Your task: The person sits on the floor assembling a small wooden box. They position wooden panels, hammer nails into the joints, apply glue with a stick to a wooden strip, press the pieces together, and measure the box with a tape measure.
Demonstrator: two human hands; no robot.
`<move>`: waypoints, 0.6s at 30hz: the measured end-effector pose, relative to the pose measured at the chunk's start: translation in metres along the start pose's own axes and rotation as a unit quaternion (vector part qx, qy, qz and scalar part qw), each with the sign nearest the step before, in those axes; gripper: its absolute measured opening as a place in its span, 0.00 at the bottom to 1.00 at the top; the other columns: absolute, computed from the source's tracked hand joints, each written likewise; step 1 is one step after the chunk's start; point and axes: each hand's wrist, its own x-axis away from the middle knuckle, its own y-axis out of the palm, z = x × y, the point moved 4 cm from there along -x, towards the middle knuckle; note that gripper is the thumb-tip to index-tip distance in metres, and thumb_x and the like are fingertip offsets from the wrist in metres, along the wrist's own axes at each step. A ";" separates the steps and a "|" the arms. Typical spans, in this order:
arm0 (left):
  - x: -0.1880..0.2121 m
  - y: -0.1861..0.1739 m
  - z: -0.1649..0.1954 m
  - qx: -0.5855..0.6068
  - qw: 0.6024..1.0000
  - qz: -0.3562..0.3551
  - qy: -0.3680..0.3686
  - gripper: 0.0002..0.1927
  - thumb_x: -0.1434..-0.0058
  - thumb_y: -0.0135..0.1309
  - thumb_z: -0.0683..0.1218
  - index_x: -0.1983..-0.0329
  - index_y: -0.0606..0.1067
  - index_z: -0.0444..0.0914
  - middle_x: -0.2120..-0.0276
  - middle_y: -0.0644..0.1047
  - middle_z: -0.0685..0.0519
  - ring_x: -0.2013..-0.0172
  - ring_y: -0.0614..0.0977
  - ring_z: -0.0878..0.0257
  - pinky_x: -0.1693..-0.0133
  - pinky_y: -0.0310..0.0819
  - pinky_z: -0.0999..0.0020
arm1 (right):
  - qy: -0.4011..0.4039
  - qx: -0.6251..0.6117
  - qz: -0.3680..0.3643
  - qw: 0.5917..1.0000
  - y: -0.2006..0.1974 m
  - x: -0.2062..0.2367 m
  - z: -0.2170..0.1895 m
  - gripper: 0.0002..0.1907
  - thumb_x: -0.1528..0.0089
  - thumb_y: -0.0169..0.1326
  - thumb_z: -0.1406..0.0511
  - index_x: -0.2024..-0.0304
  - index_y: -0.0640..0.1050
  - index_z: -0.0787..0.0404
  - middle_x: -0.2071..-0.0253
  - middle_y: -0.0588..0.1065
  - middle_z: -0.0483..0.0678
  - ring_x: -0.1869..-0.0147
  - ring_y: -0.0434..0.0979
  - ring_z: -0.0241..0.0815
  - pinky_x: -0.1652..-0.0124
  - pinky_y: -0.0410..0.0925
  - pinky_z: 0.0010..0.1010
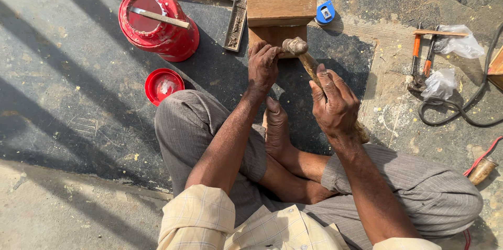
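I sit cross-legged on the floor. My right hand grips the wooden handle of a hammer, whose metal head hangs just in front of a small wooden box-like piece. My left hand rests its fingertips against the lower front edge of that wooden piece, pinched as if holding something small that I cannot make out. My bare foot lies just below the left hand.
A red bucket with a stick across it and a red lid stand left. A metal square lies beside the wood, a blue tape measure to its right. Pliers, plastic bags and a black cable lie at right.
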 end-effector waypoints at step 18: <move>-0.004 0.000 -0.002 0.000 1.000 -0.007 -0.001 0.05 0.35 0.60 0.40 0.57 0.78 0.42 0.61 0.80 0.55 0.49 0.78 0.54 0.44 0.68 0.54 | 0.013 -0.002 -0.007 1.000 0.007 0.003 0.005 0.22 0.30 0.60 0.64 0.34 0.74 0.61 0.48 0.78 0.56 0.49 0.84 0.53 0.56 0.78 0.38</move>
